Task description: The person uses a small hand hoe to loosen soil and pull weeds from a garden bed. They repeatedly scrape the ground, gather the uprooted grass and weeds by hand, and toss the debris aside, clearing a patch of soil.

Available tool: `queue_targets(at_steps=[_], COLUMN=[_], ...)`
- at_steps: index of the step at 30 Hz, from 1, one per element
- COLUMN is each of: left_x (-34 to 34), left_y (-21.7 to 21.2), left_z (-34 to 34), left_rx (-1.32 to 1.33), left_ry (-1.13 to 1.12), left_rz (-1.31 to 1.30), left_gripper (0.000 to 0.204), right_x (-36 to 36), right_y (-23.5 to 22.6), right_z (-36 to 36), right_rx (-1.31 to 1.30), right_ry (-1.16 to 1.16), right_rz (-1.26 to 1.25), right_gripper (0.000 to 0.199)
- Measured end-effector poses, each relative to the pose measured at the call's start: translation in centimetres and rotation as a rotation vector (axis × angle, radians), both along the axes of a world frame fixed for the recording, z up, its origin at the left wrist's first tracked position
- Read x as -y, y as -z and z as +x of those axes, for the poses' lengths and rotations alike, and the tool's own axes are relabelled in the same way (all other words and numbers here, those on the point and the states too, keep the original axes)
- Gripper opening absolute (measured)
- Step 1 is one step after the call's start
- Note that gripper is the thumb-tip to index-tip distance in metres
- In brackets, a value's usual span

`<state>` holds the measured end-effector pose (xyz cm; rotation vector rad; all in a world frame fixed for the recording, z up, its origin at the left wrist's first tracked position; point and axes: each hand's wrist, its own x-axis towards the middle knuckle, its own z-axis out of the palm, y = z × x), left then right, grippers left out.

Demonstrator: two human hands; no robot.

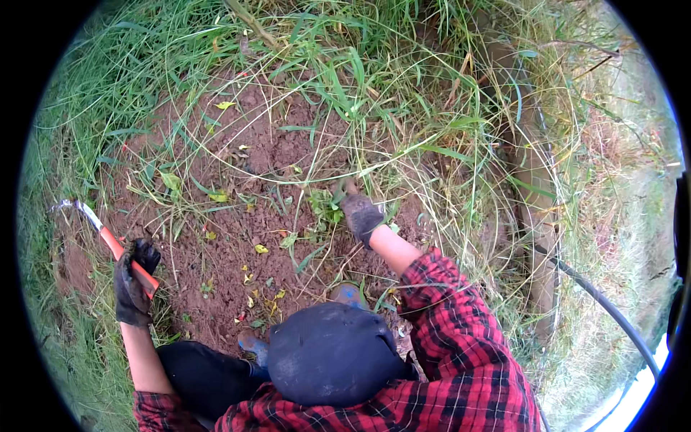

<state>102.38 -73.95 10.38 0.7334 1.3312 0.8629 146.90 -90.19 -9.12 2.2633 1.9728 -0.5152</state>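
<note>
My left hand (133, 281), in a dark, soiled glove, is closed round the orange handle of a sickle (114, 243). Its curved metal blade points out to the left, over the grass edge. At the middle of the soil patch, my right hand (361, 214) reaches down in a dirty grey glove. Its fingers look curled and pressed together among grass stems, but whatever lies between them is hidden. A small leafy green weed (330, 210) grows right beside those fingers. Long grass blades (360, 169) arch across the ground just beyond.
Reddish-brown bare soil (216, 266) with scattered yellow leaves (260, 249) lies before my boots (349, 295). Tall grass (144, 65) borders it. On the right runs a thick brownish trunk-like length (540, 209), with a dark hose (601, 299) beyond. My bent dark-clad knee (331, 353) fills the lower middle.
</note>
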Motion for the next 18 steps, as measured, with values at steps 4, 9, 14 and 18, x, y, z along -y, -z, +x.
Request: queue_targets(at_steps=[4, 9, 14, 18], left_x=[1.1, 2.5, 2.9, 3.0], left_y=[-0.5, -1.8, -3.7, -2.0], left_z=[1.9, 1.0, 0.2, 3.6], left_rx=[-0.007, -0.078, -0.065, 0.05], left_ry=[0.011, 0.059, 0.001, 0.097], left_rz=[-0.006, 0.021, 0.024, 0.101], left_gripper=[0.036, 0.038, 0.041, 0.039], right_x=[-4.9, -6.2, -4.7, -1.4], right_y=[3.8, 5.0, 4.7, 8.9], right_z=[4.4, 8.2, 6.2, 7.7], right_rx=[0.036, -0.11, -0.234, -0.257], right_ry=[0.2, 0.396, 0.362, 0.483], right_rz=[0.215, -0.311, -0.468, -0.378], right_gripper=[0.059, 0.05, 0.047, 0.038])
